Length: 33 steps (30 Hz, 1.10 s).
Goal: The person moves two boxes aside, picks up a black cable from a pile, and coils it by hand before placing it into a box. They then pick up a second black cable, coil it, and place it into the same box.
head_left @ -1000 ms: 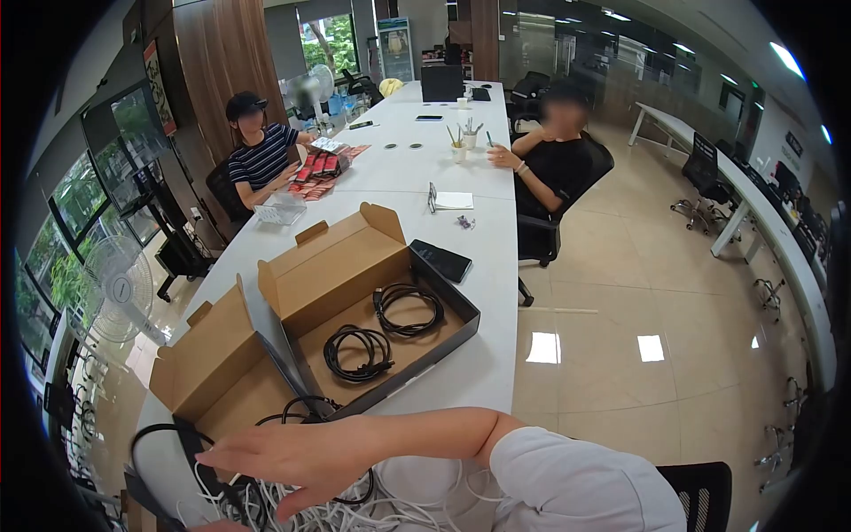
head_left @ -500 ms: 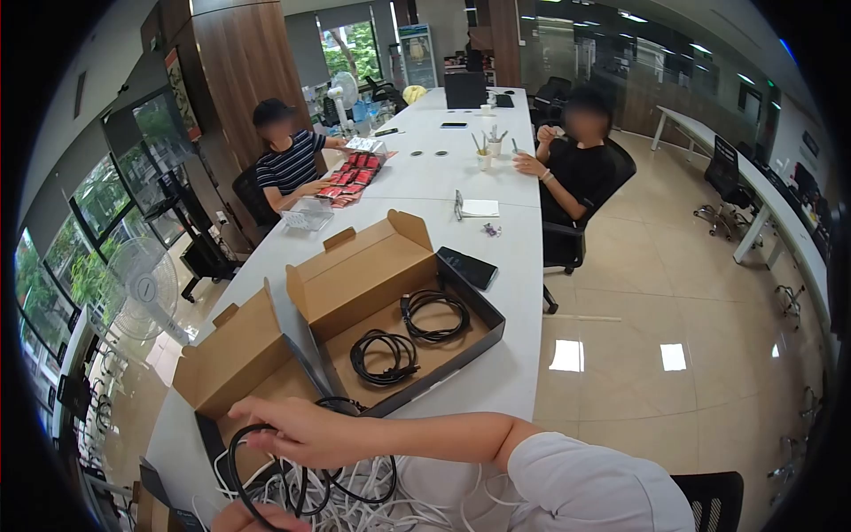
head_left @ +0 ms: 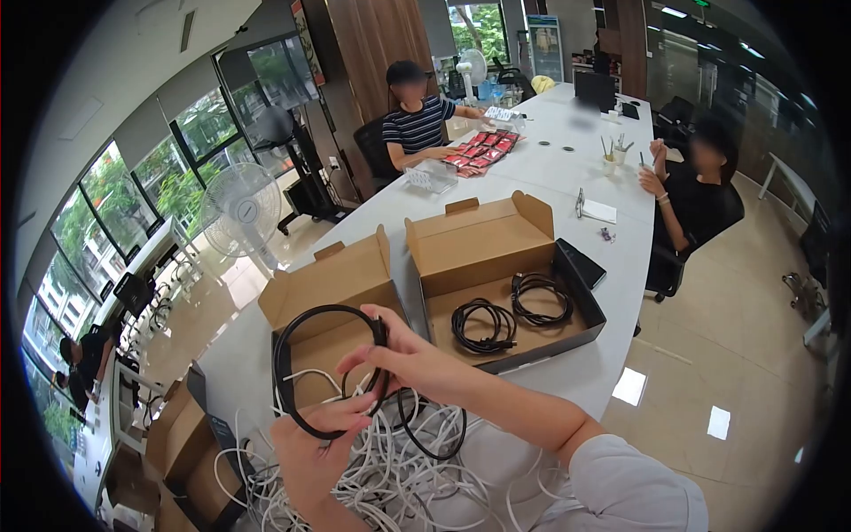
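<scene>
- right hand (head_left: 401, 356) raised over the near edge of the surface (head_left: 567, 177); fingers curled shut, pinching the black cable (head_left: 301, 316) at its right side near the plug end
- left hand (head_left: 317, 448) just below it, palm up; fingers closed around the bottom of the same black cable
- black cable held in a round loop in the air between both hands, in front of the near cardboard box (head_left: 341, 284); a second slack loop of it hangs under the right hand
- white cables (head_left: 381, 483) in a tangled pile on the surface directly under both hands
- near cardboard box open, flaps up; second cardboard box (head_left: 479, 244) just beside it to the right, also open
- two coiled black cords (head_left: 483, 324) lying side by side on the floor of the second box
- dark flat case (head_left: 581, 263) touching the far right corner of that box
- farther along: notepad (head_left: 598, 210), cup of pens (head_left: 609, 158), red packets (head_left: 479, 151); two seated people, one each side
- standing fan (head_left: 241, 208) on the floor, left of the surface
</scene>
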Motion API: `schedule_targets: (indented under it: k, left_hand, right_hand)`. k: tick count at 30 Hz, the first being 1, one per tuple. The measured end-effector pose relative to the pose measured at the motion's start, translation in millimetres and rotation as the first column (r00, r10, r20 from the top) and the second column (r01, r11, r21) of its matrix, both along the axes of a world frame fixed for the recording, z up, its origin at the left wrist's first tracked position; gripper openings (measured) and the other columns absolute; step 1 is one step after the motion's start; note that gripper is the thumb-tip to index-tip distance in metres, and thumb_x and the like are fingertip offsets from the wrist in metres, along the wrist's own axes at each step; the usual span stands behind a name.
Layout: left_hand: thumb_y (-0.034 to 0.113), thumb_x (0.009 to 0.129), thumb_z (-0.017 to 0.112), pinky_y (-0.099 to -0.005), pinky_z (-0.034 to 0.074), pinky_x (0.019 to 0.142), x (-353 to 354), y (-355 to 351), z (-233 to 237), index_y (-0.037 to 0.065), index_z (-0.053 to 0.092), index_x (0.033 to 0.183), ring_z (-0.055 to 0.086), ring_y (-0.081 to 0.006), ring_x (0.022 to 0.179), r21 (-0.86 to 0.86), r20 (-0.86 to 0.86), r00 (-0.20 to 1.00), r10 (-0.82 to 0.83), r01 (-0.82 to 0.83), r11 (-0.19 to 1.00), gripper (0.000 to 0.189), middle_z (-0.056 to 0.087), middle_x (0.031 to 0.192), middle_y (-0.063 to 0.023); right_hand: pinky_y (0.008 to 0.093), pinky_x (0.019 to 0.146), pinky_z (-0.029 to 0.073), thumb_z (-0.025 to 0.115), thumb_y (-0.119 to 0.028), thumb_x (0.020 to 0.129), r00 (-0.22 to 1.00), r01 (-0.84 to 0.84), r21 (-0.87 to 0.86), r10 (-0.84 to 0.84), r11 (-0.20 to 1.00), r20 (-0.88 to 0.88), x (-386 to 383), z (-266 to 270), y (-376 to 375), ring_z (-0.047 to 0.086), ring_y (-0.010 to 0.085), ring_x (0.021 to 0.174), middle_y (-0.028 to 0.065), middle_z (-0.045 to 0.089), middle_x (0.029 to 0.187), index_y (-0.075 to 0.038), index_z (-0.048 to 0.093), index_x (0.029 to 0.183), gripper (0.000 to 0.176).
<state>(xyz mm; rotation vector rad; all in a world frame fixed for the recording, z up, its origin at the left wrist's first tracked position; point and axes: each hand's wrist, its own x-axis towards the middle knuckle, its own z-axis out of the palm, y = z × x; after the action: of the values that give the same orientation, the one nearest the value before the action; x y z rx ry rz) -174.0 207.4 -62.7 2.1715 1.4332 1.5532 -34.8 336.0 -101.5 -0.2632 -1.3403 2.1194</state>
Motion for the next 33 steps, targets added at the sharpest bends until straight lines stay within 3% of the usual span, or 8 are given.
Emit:
schedule_targets:
  k: [1, 6, 14, 20, 23, 26, 29, 33]
  left_hand:
    - [-0.001, 0.068, 0.077, -0.0272, 0.054, 0.062, -0.2, 1.5, -4.6, 0.002, 0.066, 0.076, 0.07, -0.022, 0.072, -0.09, 0.122, 0.993, -0.006, 0.017, 0.996, 0.014, 0.072, 0.089, -0.0137]
    - [-0.004, 0.065, 0.077, -0.0278, 0.05, 0.058, 4.3, 27.1, -12.5, 0.007, 0.067, 0.077, 0.064, -0.0215, 0.07, 0.069, -0.164, 0.986, 0.026, -0.015, 0.998, 0.019, 0.068, 0.088, -0.0091]
    - [-0.003, 0.058, 0.076, -0.0328, 0.043, 0.058, 0.4, 41.4, -19.8, 0.01, 0.068, 0.079, 0.054, -0.0208, 0.068, 0.202, -0.295, 0.923, 0.246, -0.191, 0.961, 0.026, 0.055, 0.076, -0.0032]
    - [-0.009, 0.062, 0.067, -0.0279, 0.041, 0.058, 4.8, 20.2, 2.0, 0.003, 0.067, 0.089, 0.052, -0.0181, 0.065, 0.012, -0.163, 0.968, 0.19, -0.191, 0.982, 0.029, 0.053, 0.075, -0.006]
    - [-0.013, 0.065, 0.051, -0.0251, 0.039, 0.063, -15.4, 8.5, 8.3, -0.002, 0.063, 0.093, 0.05, -0.0154, 0.069, 0.132, -0.027, 0.958, 0.286, -0.28, 0.951, 0.032, 0.052, 0.079, -0.0084]
    - [-0.007, 0.069, 0.052, -0.0266, 0.04, 0.068, -23.5, -2.2, 6.7, -0.002, 0.062, 0.098, 0.05, -0.0185, 0.075, 0.332, 0.234, 0.909, 0.346, -0.409, 0.85, 0.031, 0.051, 0.085, -0.01]
    - [0.002, 0.075, 0.052, -0.037, 0.044, 0.076, -9.6, -15.0, 22.6, -0.003, 0.059, 0.11, 0.055, -0.0303, 0.092, 0.341, -0.123, 0.93, 0.346, -0.287, 0.895, 0.036, 0.055, 0.105, -0.0183]
    - [0.012, 0.084, 0.055, -0.0406, 0.047, 0.077, 11.2, 0.2, 20.3, -0.002, 0.055, 0.119, 0.06, -0.035, 0.097, 0.011, -0.3, 0.928, 0.221, -0.228, 0.974, 0.037, 0.061, 0.107, -0.0225]
  right_hand:
    - [0.0228, 0.067, 0.052, 0.046, -0.024, 0.1, 1.0, -0.01, -0.042, 0.009, 0.999, -0.025, 0.1, 0.1, 0.1, 0.062, 0.0094, 0.081, 0.0083, 0.062, 0.112, -0.013, 0.022, 0.143, 0.051]
    - [0.026, 0.077, 0.049, 0.043, -0.028, 0.101, 0.977, -0.182, -0.297, 0.139, 0.937, -0.162, -2.9, -5.7, -1.1, 0.061, 0.0103, 0.09, 0.0063, 0.063, 0.109, -0.01, 0.044, 0.134, 0.038]
    - [0.0299, 0.083, 0.047, 0.042, -0.029, 0.102, 0.963, -0.179, -0.396, 0.078, 0.901, -0.257, -3.6, -6.1, -7.8, 0.058, 0.0108, 0.094, 0.0035, 0.06, 0.104, -0.007, 0.051, 0.121, 0.031]
    - [0.0266, 0.066, 0.048, 0.043, -0.028, 0.102, 0.971, 0.024, -0.202, -0.07, 0.979, -0.227, -2.5, -9.8, 4.5, 0.057, 0.0116, 0.069, -0.0006, 0.051, 0.074, -0.007, 0.051, 0.098, 0.023]
    - [0.0244, 0.054, 0.041, 0.045, -0.023, 0.101, 0.994, 0.113, 0.216, -0.108, 0.97, -0.035, 14.4, 7.2, 10.1, 0.046, 0.0067, 0.058, -0.003, 0.043, 0.064, -0.005, 0.05, 0.093, 0.02]
    - [0.0317, 0.054, 0.042, 0.049, -0.017, 0.096, 0.975, 0.135, 0.665, -0.22, 0.735, 0.045, 18.1, 5.6, 8.9, 0.051, 0.0162, 0.06, 0.0047, 0.05, 0.065, -0.003, 0.051, 0.094, 0.014]
    - [0.0451, 0.063, 0.046, 0.054, -0.007, 0.087, 0.928, 0.065, 0.933, -0.365, 0.355, 0.074, 20.0, 8.2, 1.0, 0.061, 0.0358, 0.075, 0.0183, 0.061, 0.075, -0.002, 0.054, 0.098, 0.012]
    - [0.0415, 0.064, 0.048, 0.063, -0.007, 0.076, 0.878, -0.056, 0.995, -0.471, 0.082, 0.088, 12.4, 6.2, -9.7, 0.062, 0.0309, 0.075, 0.0084, 0.06, 0.074, -0.005, 0.052, 0.094, 0.021]
